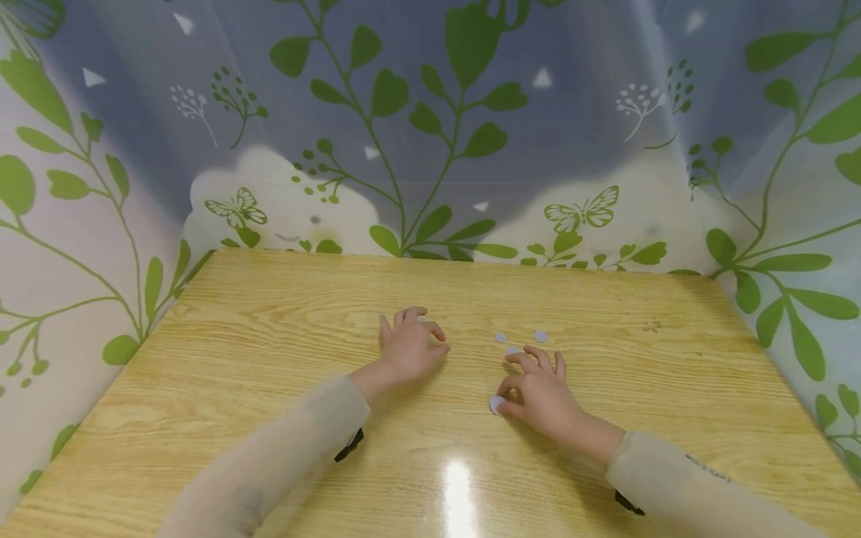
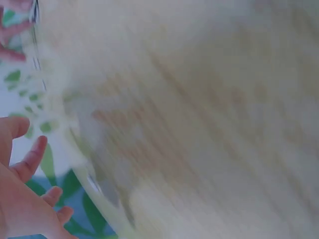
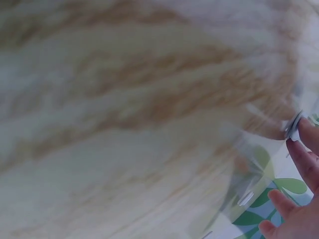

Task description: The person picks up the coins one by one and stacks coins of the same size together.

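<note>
My right hand pinches small round whitish discs between thumb and forefinger, thin and coin-like. In the right wrist view they look stacked edge to edge; the head view shows one pale face. The other right fingers are spread above the table. Just beyond those fingertips lies a loose disc, with a second disc and a third disc farther back. My left hand hovers low over the table with fingers loosely bent and apart, holding nothing. Another pale disc shows partly behind its fingers.
The wood-grain table carries everything. A patterned cloth with green leaves and butterflies closes off its back and both sides. Tiny marks or bits sit at the right. Light glares off the near table surface.
</note>
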The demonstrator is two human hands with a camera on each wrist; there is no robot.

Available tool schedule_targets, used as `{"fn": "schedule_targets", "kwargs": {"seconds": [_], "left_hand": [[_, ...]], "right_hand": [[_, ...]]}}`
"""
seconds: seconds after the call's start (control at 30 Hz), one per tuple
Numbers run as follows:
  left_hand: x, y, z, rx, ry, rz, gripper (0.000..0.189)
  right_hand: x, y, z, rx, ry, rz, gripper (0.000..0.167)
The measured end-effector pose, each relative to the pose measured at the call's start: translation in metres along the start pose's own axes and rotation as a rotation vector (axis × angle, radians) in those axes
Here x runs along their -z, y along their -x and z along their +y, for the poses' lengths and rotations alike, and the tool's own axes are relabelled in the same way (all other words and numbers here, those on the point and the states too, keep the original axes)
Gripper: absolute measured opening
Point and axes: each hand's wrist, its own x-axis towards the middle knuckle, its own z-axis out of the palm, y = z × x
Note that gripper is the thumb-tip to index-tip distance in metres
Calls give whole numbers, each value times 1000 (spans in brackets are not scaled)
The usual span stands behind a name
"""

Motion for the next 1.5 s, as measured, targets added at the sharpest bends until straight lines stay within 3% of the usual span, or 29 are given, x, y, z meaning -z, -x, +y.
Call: {"fn": "schedule_targets", "kwargs": {"seconds": [0.27, 0.57, 0.8, 1.3, 1.5], "left_hand": [[10, -22, -36, 62, -74, 30, 31], [17, -38, -54, 143, -104, -47, 39], [15, -45, -54, 146, -157, -99, 38], [14, -46, -47, 147, -118, -113, 29], [13, -48, -48, 141, -119, -120, 28]], "right_hand": [[1, -1, 1, -14, -45, -17, 9], [1, -5, 1, -31, -53, -41, 9], [2, -7, 0, -47, -43, -53, 8], [0, -9, 2, -45, -66, -32, 9], [2, -7, 6, -51, -111, -105, 16]]}}
